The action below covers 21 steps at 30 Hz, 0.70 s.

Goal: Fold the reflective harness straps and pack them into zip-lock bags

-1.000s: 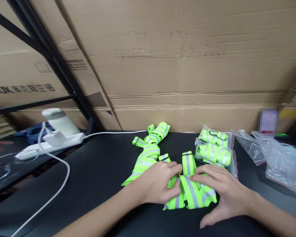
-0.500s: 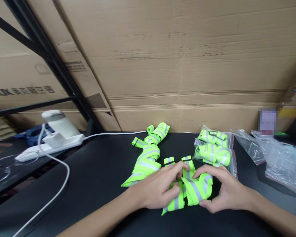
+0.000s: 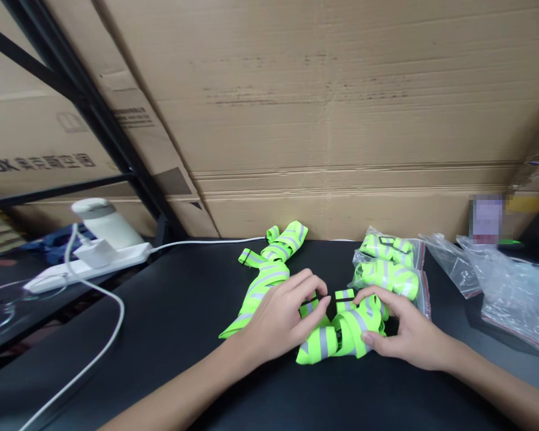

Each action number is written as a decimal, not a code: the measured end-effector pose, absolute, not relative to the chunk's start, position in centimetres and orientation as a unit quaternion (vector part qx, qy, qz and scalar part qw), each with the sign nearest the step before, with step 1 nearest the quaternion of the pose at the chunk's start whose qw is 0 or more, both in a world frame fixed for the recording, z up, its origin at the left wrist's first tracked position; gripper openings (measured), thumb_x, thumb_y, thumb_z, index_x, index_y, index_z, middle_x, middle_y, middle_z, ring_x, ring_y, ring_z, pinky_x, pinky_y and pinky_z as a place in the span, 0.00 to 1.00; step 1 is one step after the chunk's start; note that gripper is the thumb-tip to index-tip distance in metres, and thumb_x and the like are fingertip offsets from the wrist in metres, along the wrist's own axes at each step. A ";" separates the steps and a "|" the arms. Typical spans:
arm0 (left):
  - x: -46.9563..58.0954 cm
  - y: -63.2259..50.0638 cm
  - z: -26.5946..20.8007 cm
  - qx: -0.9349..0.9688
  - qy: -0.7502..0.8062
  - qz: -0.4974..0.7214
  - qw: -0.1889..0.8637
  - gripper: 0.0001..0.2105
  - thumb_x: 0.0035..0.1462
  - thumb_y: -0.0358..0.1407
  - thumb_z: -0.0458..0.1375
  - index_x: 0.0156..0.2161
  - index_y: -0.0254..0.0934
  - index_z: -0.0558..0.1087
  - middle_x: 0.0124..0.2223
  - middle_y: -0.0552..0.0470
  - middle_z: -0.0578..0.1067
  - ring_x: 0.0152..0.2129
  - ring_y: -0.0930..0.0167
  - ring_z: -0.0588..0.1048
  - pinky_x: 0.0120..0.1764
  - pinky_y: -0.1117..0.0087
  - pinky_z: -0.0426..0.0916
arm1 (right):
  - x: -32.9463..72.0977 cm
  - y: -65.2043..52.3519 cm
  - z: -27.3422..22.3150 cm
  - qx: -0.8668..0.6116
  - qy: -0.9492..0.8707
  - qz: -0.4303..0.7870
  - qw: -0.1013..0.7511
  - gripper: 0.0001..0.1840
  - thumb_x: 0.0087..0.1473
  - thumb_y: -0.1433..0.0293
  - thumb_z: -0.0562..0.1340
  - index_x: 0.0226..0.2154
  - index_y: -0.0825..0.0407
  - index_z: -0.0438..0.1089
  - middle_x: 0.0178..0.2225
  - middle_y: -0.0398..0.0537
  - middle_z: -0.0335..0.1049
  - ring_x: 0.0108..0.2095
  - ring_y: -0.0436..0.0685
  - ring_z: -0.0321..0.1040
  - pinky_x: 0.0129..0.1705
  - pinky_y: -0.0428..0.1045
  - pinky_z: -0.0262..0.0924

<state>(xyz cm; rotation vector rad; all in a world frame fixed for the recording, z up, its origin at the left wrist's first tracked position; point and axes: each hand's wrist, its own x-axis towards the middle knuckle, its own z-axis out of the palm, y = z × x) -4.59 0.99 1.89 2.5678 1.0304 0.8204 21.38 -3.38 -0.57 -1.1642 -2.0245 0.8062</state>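
Note:
A fluorescent yellow-green reflective strap (image 3: 353, 329) with silver stripes lies folded into a bundle on the black table in front of me. Around its right side, my right hand (image 3: 404, 332) has thumb and fingers closed on the folds. My left hand (image 3: 291, 314) is at the bundle's left part, its fingers curled and the thumb near the index fingertip. Part of the strap shows between that thumb and finger; the exact contact is partly hidden. Beyond my left hand, a second, loosely twisted reflective strap (image 3: 269, 278) stretches toward the back.
Clear zip bags holding folded straps (image 3: 388, 278) lie behind my right hand. More clear plastic bags (image 3: 512, 299) are at the right. A white power strip (image 3: 90, 266), a white bottle (image 3: 105, 221) and a cable stand left. Cardboard (image 3: 323, 120) walls the back.
My left hand has lifted slightly up and left, its thumb now nearer the index finger. The bundle has shifted a little away from me, its left part turned. My right hand stays on it.

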 end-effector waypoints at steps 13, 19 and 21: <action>-4.4 0.7 2.7 0.859 0.383 0.264 0.212 0.17 0.72 0.46 0.46 0.47 0.41 0.74 0.45 0.50 0.78 0.43 0.65 0.75 0.48 0.63 0.66 | 21.1 -3.5 -0.2 -0.460 -0.744 0.377 0.303 0.15 0.58 0.63 0.63 0.48 0.46 0.69 0.47 0.47 0.74 0.48 0.64 0.72 0.50 0.57 0.67; -4.6 0.7 2.8 0.852 0.414 0.226 0.227 0.22 0.70 0.52 0.45 0.55 0.40 0.70 0.46 0.47 0.79 0.44 0.62 0.77 0.47 0.62 0.69 | 20.7 -3.6 -0.1 -0.478 -0.737 0.358 0.316 0.17 0.59 0.62 0.63 0.51 0.44 0.69 0.47 0.47 0.75 0.48 0.64 0.72 0.50 0.58 0.67; -4.8 0.6 2.9 0.852 0.425 0.212 0.218 0.24 0.69 0.54 0.44 0.57 0.40 0.69 0.47 0.45 0.79 0.44 0.60 0.77 0.47 0.60 0.70 | 20.6 -3.6 -0.1 -0.479 -0.737 0.351 0.323 0.17 0.60 0.61 0.63 0.51 0.44 0.69 0.48 0.46 0.75 0.47 0.63 0.73 0.50 0.57 0.68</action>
